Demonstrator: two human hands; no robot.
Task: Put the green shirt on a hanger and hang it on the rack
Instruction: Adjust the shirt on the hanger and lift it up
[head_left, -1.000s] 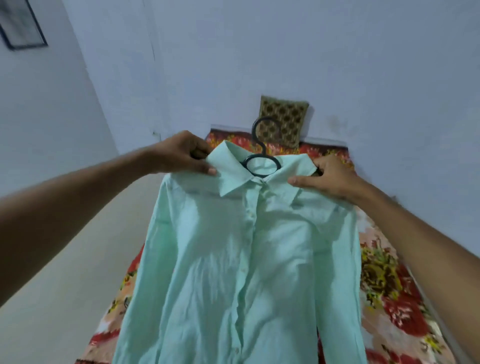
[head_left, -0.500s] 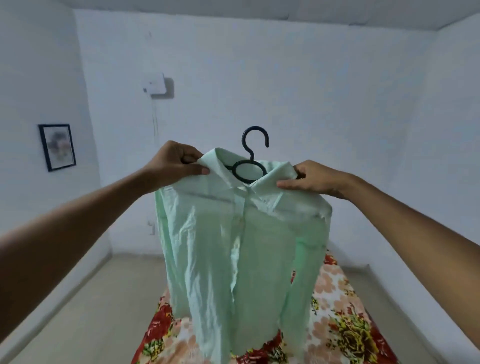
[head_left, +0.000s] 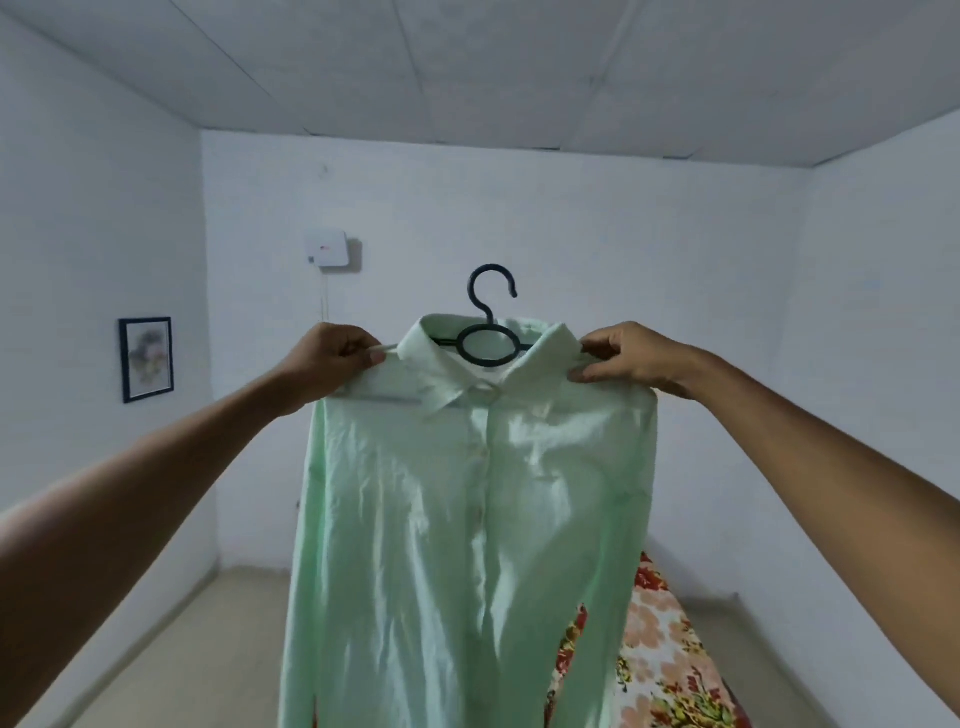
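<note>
White-walled room (head_left: 519, 208) behind, panelled ceiling above, floral bedspread (head_left: 660, 639) low at right.

Left hand (head_left: 332, 358): fingers curled, pinching the left shoulder of the green shirt (head_left: 467, 519) just beside the collar. Right hand (head_left: 618, 358): thumb and fingers pinching the right shoulder at the collar's other end. Between them, the black hanger (head_left: 488, 332), threaded through the neck, its ring showing inside the collar and its hook standing upright above, opening toward the right.

Shirt held up in mid-air at arm's length, front facing the camera, long axis straight down from the two grips, sleeves hanging at the sides. Both hands equally near the hook; neither touching it.

No rack in view, so probably a turn needed before hanging. Small white box (head_left: 327, 249) on the back wall, red marking too small to read; framed picture (head_left: 146, 358) on the left wall, no legible writing.
</note>
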